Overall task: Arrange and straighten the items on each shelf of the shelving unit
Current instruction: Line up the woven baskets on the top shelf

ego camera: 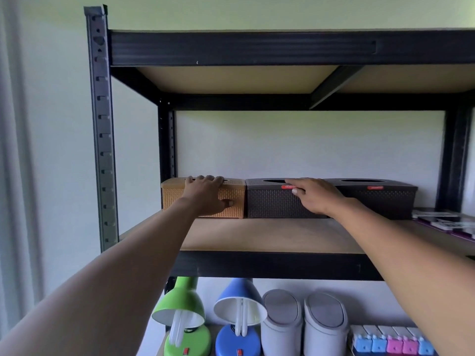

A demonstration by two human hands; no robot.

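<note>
Tan woven-pattern box (pixel 231 199) at far left of middle shelf (pixel 270 235), pushed back near the wall. Left hand (pixel 205 195) clamped over its front top edge: fingers curled across the lid, thumb pressed on the front face. Immediately right of tan box, touching or nearly so: first dark brown box (pixel 272 202), oval opening on top, red label at lid edge. Right hand (pixel 314 195) laid on its top front edge, fingers extended and fairly straight, thumb against the front face near the label; pressing rather than gripping. Right of that, second dark brown box (pixel 377 199), partly masked by the right wrist; contact between the two dark boxes cannot be told. Further right of tan box, flat purple-and-white packs (pixel 447 223) at shelf edge.

Step in hand, by judgement: squaring the box row on middle shelf. Fronts look roughly level. Next move likely calls for small nudges to close gaps and align front faces, then attention to the packs. Below tan box, lower shelf: green lamp (pixel 180 314), blue lamp (pixel 240 312), two grey bins (pixel 304 322).
</note>
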